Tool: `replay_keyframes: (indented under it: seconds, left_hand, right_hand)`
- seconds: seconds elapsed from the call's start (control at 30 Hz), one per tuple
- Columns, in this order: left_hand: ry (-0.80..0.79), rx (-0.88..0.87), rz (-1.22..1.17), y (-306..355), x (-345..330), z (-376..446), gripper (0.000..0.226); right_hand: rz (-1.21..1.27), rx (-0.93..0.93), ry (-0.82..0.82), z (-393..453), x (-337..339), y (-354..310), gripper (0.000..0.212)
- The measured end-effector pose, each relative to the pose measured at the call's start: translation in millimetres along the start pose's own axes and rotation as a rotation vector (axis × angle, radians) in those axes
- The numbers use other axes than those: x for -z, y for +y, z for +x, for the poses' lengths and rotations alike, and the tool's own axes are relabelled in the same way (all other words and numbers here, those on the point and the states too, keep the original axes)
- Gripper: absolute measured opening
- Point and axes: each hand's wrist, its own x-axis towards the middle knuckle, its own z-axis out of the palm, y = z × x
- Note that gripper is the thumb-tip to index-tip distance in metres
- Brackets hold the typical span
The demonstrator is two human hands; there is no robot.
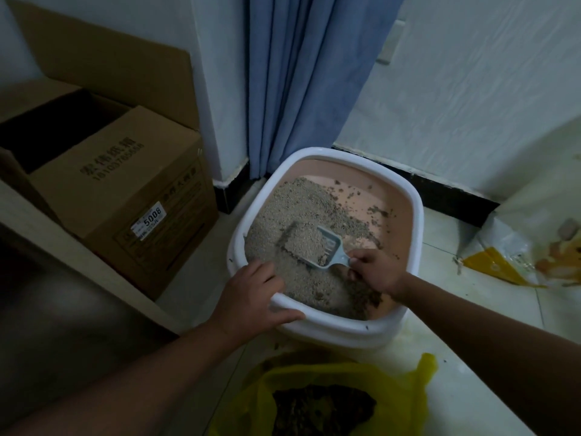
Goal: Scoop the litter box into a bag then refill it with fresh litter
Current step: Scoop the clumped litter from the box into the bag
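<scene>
Brown corrugated cardboard boxes (119, 196) stand at far left on the pale tiled floor (490, 316), one w/ open flaps, the nearer one bearing a white label reading "5008" (147, 220). Behind them, a blue curtain (301, 83) hangs in the corner betw. white walls.

Center frame: a litter box (418, 215), white rim over a pink inner tray, sits on the floor against the dark baseboard. Grey-beige litter (298, 199) is heaped toward its left side; the pink bottom shows bare at upper right, flecked w/ dark clumps.

The person's left hand (251, 297) grips the box's near-left rim, fingers hooked over into the tray, thumb along the outer edge. The right hand (375, 272) has its fingers curled tight around the handle of a grey-blue slotted scoop (317, 243). The scoop is inside the box, its blade loaded w/ litter and resting low over the heap.

Bottom center, just in front of the box: a yellow plastic bag (399, 401), mouth open, w/ dark soiled litter (320, 410) already inside.

At right, a white-and-yellow litter sack (509, 256) lies slumped on the floor by the wall, apart from the box.
</scene>
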Motion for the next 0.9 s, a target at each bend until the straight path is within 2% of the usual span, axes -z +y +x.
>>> replay_keyframes:
  seconds: [0.2, 0.33, 0.4, 0.57, 0.7, 0.9]
  left_hand:
    - [0.011, 0.001, 0.0, 3.2, 4.0, 0.4, 0.054]
    - [-0.014, 0.016, -0.008, 4.5, 5.7, 0.9, 0.053]
    - [-0.026, 0.024, -0.003, 4.5, 5.8, 0.7, 0.053]
    - [-0.03, 0.031, 0.008, 4.4, 5.6, 0.8, 0.054]
    - [-0.04, 0.037, -0.002, 4.9, 4.5, 0.5, 0.053]
    - [-0.051, 0.039, 0.009, 4.9, 5.3, 0.2, 0.053]
  right_hand:
    - [0.128, 0.002, -0.002, -22.9, 19.8, 2.3, 0.03]
    - [0.199, 0.016, 0.104, -29.0, 11.3, 12.1, 0.028]
    - [0.23, 0.015, 0.104, -30.8, 10.6, 12.8, 0.028]
    - [0.147, 0.09, 0.122, -35.5, 11.9, 16.2, 0.024]
    - [0.048, 0.178, 0.096, -34.8, 11.1, 17.9, 0.031]
    - [0.032, 0.211, 0.127, -32.8, 7.0, 25.2, 0.028]
